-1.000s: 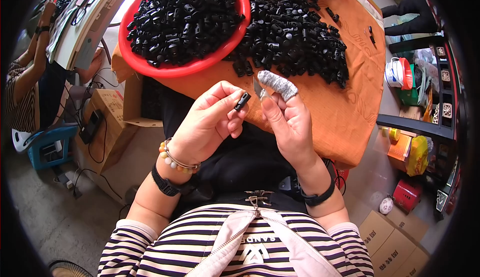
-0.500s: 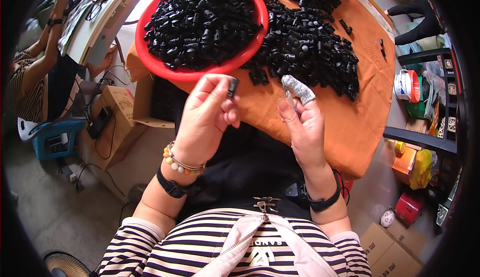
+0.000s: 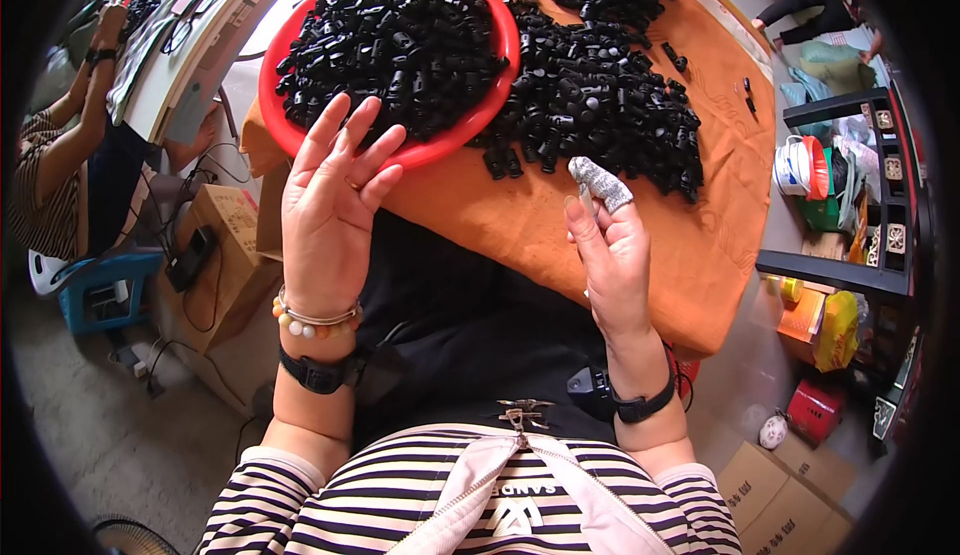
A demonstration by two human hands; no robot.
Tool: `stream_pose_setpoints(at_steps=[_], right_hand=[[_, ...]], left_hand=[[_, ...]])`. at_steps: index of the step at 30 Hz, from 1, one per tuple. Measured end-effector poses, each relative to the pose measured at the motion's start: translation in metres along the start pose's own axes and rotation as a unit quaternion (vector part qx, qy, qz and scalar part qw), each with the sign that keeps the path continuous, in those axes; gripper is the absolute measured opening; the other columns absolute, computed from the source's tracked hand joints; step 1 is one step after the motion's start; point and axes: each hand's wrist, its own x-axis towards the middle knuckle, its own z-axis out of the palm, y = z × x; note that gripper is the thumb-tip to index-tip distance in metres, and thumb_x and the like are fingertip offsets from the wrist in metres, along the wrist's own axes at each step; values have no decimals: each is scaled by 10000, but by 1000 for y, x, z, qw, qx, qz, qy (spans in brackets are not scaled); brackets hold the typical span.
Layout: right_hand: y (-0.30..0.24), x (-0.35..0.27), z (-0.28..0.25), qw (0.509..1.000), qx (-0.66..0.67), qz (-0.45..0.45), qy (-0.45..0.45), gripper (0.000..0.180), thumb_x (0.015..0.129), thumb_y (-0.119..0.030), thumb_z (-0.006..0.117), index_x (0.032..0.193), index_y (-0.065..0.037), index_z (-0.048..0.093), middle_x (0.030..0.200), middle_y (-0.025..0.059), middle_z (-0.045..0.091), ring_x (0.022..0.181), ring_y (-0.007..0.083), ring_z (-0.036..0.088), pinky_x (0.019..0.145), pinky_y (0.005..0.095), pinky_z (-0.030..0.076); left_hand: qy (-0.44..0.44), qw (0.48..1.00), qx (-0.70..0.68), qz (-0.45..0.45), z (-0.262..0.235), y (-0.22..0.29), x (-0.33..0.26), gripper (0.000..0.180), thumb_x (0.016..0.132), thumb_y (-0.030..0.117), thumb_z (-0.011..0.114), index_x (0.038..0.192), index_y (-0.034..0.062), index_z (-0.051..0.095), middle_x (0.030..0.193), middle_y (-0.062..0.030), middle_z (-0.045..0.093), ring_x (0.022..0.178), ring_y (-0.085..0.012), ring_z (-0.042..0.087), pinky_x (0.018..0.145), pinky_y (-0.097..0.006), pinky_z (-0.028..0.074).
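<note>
My left hand (image 3: 335, 195) is held up at the near rim of a red basin (image 3: 440, 150), palm showing and fingers spread, with nothing in it. Small black plastic pieces (image 3: 400, 45), like cord stoppers, heap above the basin's rim. More black pieces (image 3: 600, 95) lie in a loose pile on the orange cloth (image 3: 480, 215) to its right. My right hand (image 3: 612, 245) hovers near this pile's front edge. A grey knitted finger cover (image 3: 603, 183) wraps its index finger. Thumb and index are bent toward each other around something thin and pale that I cannot make out.
At the far left another person (image 3: 75, 145) sits at a white table (image 3: 190, 45). Cardboard boxes (image 3: 225, 255) and cables are on the floor nearby. A dark shelf frame (image 3: 835, 273) with buckets and bags stands on the right. More boxes (image 3: 780, 495) lie lower right.
My left hand has moved left to the basin's rim and spread its fingers; the black cord stopper it pinched is gone from it. My right hand has hardly moved.
</note>
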Motion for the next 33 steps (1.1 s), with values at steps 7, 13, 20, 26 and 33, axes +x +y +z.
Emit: stream_pose_setpoints(at_steps=[7, 13, 20, 26, 33], right_hand=[[6, 11, -17, 995, -78, -15, 59, 416, 828, -27, 653, 1209, 15, 490, 959, 21, 571, 814, 48, 541, 714, 195, 458], [8, 21, -16, 984, -134, -71, 89, 460, 799, 42, 615, 1235, -27, 485, 982, 72, 614, 842, 69, 578, 703, 212, 478], [26, 26, -12, 958, -253, -122, 62, 448, 767, 16, 637, 1198, -45, 529, 1044, 123, 629, 916, 221, 629, 751, 310, 509], [15, 16, -9, 952, -285, -95, 52, 476, 764, 17, 634, 1218, -67, 516, 932, 115, 623, 777, 208, 631, 660, 309, 508], [-13, -6, 4, 990, -86, -41, -106, 567, 801, 113, 575, 1319, -51, 411, 981, 14, 512, 920, 79, 547, 750, 193, 461]], left_hand=[[-70, 991, 39, -110, 5, -16, -12, 284, 945, 125, 442, 1205, 16, 473, 948, -75, 607, 751, -113, 596, 656, -234, 502], [-133, 957, 82, -245, 28, -40, -29, 209, 933, 118, 492, 1119, 24, 513, 873, -37, 597, 695, -68, 566, 621, -200, 480], [-145, 944, 106, -276, 30, -46, -29, 208, 935, 140, 501, 1111, 31, 515, 854, -22, 595, 693, -59, 561, 626, -203, 477], [-138, 949, 93, -269, 28, -45, -27, 209, 933, 139, 504, 1115, 37, 516, 855, -23, 595, 697, -61, 562, 629, -202, 476], [-166, 943, 72, -278, 28, -46, -27, 344, 988, 304, 362, 1156, 34, 493, 730, -1, 486, 554, -50, 389, 460, -192, 320]])
